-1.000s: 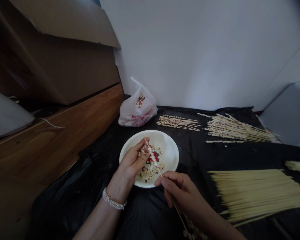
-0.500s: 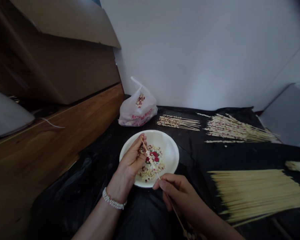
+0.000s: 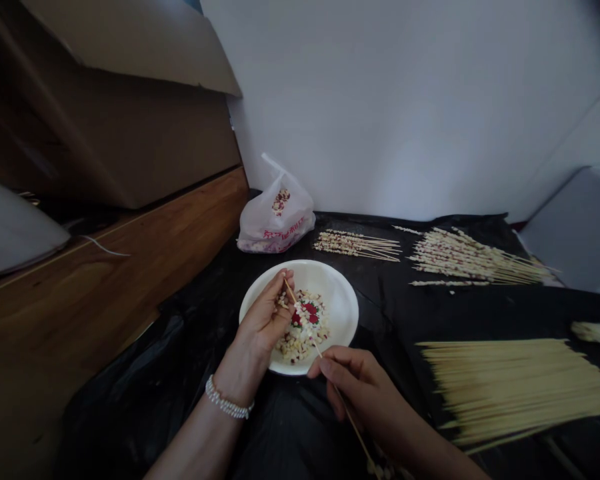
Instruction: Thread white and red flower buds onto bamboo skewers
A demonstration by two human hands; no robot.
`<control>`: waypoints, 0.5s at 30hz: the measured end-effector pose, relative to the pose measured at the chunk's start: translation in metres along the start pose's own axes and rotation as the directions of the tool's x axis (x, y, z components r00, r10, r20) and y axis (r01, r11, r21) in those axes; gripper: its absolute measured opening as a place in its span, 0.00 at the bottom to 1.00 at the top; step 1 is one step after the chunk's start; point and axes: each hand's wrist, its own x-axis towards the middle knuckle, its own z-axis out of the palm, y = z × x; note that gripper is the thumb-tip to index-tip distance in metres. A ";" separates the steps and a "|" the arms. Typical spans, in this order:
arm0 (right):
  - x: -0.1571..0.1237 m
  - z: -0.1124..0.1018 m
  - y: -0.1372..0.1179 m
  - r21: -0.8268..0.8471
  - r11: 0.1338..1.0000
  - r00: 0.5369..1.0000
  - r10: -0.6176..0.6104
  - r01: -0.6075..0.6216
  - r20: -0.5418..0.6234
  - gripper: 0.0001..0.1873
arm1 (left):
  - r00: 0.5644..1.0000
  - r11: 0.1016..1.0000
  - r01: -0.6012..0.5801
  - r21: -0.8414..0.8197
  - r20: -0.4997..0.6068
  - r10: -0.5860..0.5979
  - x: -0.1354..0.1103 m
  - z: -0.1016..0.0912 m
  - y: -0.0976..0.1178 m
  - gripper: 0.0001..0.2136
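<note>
My right hand [image 3: 353,380] pinches a thin wooden skewer [image 3: 353,421] between thumb and fingers. Small cream and dark-red pieces that look like corn kernels [image 3: 307,325] are threaded on its upper part. The bare tip slants up to the fingers of my left hand [image 3: 266,313], which are curled around a few loose kernels [image 3: 282,301]. Both hands are over or beside a white bowl [image 3: 347,293], with more loose kernels inside and a red flower print on its bottom.
Behind the bowl stands a tied white plastic bag [image 3: 275,223] of kernels. Threaded skewers lie in a small pile [image 3: 355,245] and a larger pile [image 3: 460,260]. Bare skewers [image 3: 520,387] are spread at right on black plastic sheeting [image 3: 380,303]. A cardboard box [image 3: 170,140] is at left.
Both hands keep nearly the same place over the bowl. The skewer and the right hand have shifted very slightly to the right.
</note>
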 end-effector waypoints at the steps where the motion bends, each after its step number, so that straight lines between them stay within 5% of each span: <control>1: 0.000 0.000 -0.001 0.001 1.000 1.000 -0.001 0.001 -0.003 0.17 | 1.000 1.000 -0.002 0.004 0.001 0.002 0.000 0.000 0.000 0.33; 8: 0.000 0.001 -0.001 -0.001 1.000 1.000 -0.002 0.002 -0.020 0.17 | 1.000 0.999 0.009 -0.049 -0.013 -0.010 0.010 0.003 -0.019 0.34; 15: -0.001 0.001 -0.003 0.015 1.000 1.000 0.022 -0.022 -0.022 0.18 | 0.997 0.996 0.069 -0.051 0.039 -0.067 0.011 0.001 -0.008 0.36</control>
